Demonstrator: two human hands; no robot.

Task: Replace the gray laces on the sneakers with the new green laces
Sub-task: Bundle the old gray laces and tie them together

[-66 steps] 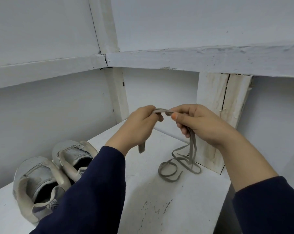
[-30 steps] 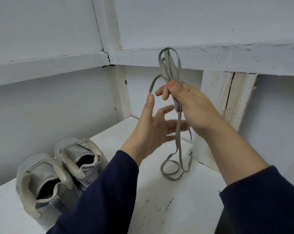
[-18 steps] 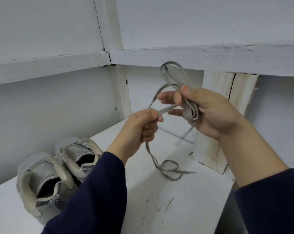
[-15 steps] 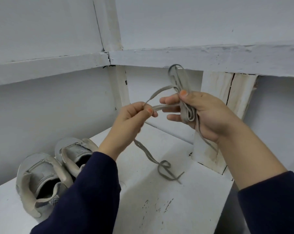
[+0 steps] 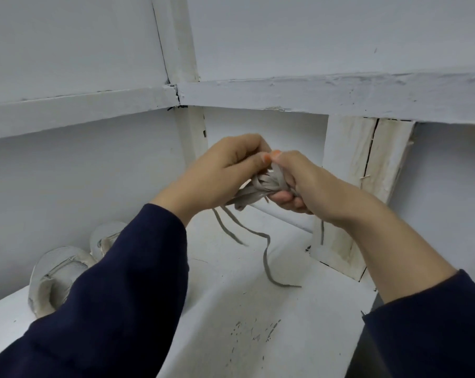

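**Old gray lace being bundled, green not yet started**

I have both hands raised together over the white shelf (image 5: 244,323), with the gray lace (image 5: 261,186) gathered into a loose wad between them. My right hand (image 5: 307,184) has its fingers (image 5: 282,199) curled under and round the wad. My left hand (image 5: 225,170) closes on it from the other side, thumb tip meeting the right thumb on top. Two loose tails (image 5: 266,257) hang from the wad, and the longer one trails down to lie on the shelf.

The sneakers (image 5: 59,271) sit at the left of the shelf against the wall, well apart from my hands and half hidden behind my left sleeve (image 5: 127,282). I cannot tell from here whether any lace is left in their eyelets. I see no green laces anywhere in view.

I judge this to be the tail of the removal step: the old lace is out and I am tidying it away. Next I would tuck in the hanging tails so the wad holds, set it down clear of the shoes, then find the green laces and bring one sneaker forward for threading
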